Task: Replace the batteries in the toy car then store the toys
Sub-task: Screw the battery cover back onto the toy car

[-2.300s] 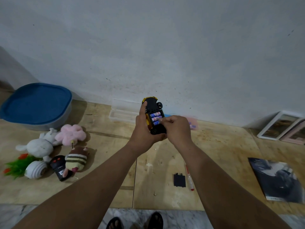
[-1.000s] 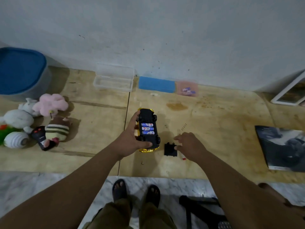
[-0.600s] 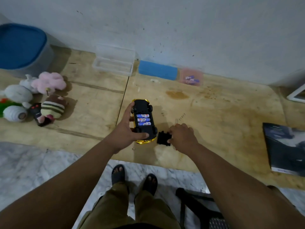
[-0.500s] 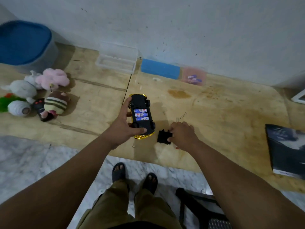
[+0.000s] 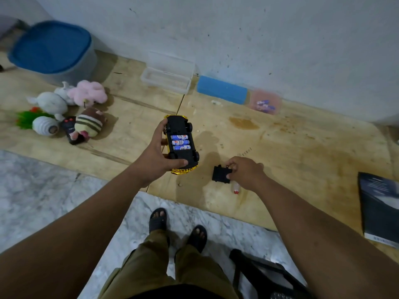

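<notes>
My left hand grips a yellow toy car upside down above the plywood table, its black underside up. Three blue-and-white batteries lie in the uncovered battery bay. To the right, my right hand pinches the black battery cover, which sits at the table surface. A screwdriver with a red-tipped clear handle lies partly under that hand.
Plush toys and a black remote lie at the left. A blue-lidded bin stands back left. By the wall sit a clear box, a blue block and a pink tub of batteries. A magazine lies at the right.
My hands dropped from near the wall to the table. My right hand left the batteries, reached down and took hold of the black cover. The car stays in my left hand.
</notes>
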